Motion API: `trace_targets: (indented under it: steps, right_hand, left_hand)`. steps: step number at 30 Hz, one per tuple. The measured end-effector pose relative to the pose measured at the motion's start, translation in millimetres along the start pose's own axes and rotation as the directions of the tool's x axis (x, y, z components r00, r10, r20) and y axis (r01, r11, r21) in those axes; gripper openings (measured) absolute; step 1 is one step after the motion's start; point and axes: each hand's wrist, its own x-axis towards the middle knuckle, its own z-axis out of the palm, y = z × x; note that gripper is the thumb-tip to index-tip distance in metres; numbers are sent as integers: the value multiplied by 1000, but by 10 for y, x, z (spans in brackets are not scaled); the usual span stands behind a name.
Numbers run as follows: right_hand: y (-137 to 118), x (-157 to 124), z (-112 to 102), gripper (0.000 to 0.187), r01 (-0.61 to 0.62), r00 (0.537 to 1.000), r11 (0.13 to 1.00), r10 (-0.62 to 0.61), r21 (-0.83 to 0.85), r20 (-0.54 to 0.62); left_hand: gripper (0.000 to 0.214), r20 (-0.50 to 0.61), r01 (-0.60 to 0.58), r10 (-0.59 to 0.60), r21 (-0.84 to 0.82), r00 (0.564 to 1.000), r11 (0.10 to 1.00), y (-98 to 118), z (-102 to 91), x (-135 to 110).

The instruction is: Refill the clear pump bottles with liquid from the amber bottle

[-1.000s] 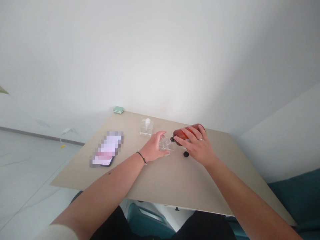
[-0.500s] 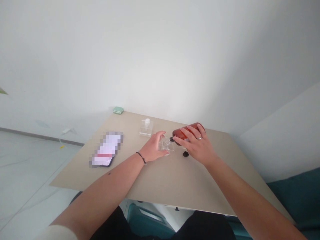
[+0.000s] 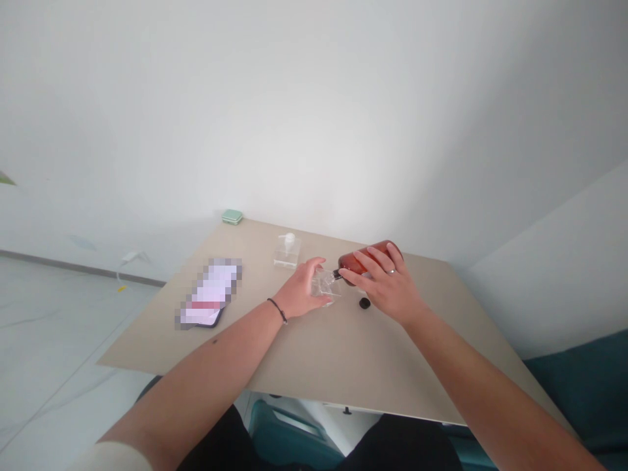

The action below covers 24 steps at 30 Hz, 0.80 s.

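Observation:
My left hand [image 3: 304, 288] is wrapped round a clear square bottle [image 3: 324, 285] low over the table, thumb on the near side and fingers on the far side. Tipped almost flat, a reddish-brown bottle [image 3: 347, 261] lies in my right hand [image 3: 385, 281], its dark neck pointing left at the clear bottle's mouth. Whether liquid is flowing between them is too small to tell. A small black cap [image 3: 364, 303] rests on the table below the brown bottle. Behind my left hand stands a clear square container with a white pump top [image 3: 289, 241].
A phone [image 3: 210, 294] with a blurred screen lies on the left of the beige table [image 3: 343, 353]. At the back left corner sits a small green case [image 3: 232, 216]. The white wall [image 3: 314, 118] rises right behind the table's far edge.

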Motion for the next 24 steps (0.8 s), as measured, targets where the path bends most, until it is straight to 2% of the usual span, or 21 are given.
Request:
trace_targets:
  steps: [24]
  right_hand:
    - [15,54,-43,59,38,998,999,-39,-16,-48]
  left_hand:
    - [91,-15,-1,1,-11,1000,1000,16,-2,-2]
